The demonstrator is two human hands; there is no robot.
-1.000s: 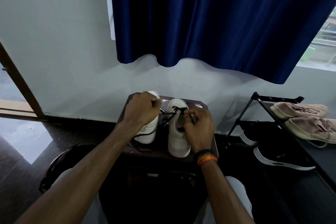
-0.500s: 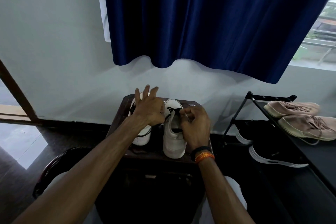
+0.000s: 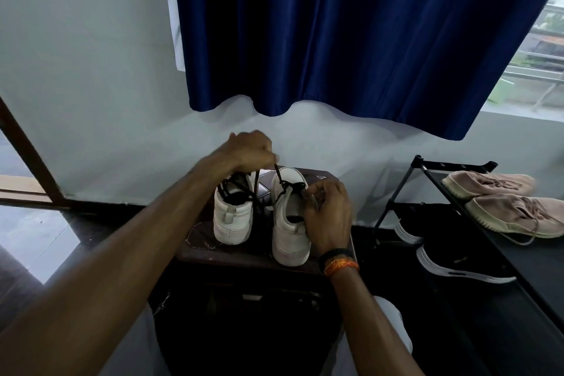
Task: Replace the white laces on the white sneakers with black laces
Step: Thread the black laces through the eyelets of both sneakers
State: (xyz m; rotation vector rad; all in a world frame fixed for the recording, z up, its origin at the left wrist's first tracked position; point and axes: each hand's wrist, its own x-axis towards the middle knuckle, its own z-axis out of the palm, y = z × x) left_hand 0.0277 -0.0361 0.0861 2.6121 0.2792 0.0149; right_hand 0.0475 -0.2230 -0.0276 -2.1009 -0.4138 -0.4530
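Head view: 2 white sneakers stand heels toward the person on a dark stool (image 3: 259,253). Left sneaker (image 3: 233,214) has black lace threaded. Right sneaker (image 3: 290,220), just beside it, has black lace (image 3: 282,185) at its front eyelets. Left hand (image 3: 251,151), above the stool's far edge, pinches that lace end, pulled up taut. Right hand (image 3: 328,214) grips the right sneaker's side, fingers curled at the eyelets. Shoe rack (image 3: 427,174) right of stool.

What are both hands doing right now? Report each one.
Left hand: closed, pinching the black lace and pulling it up.
Right hand: fingers curled at the right sneaker, gripping its collar.
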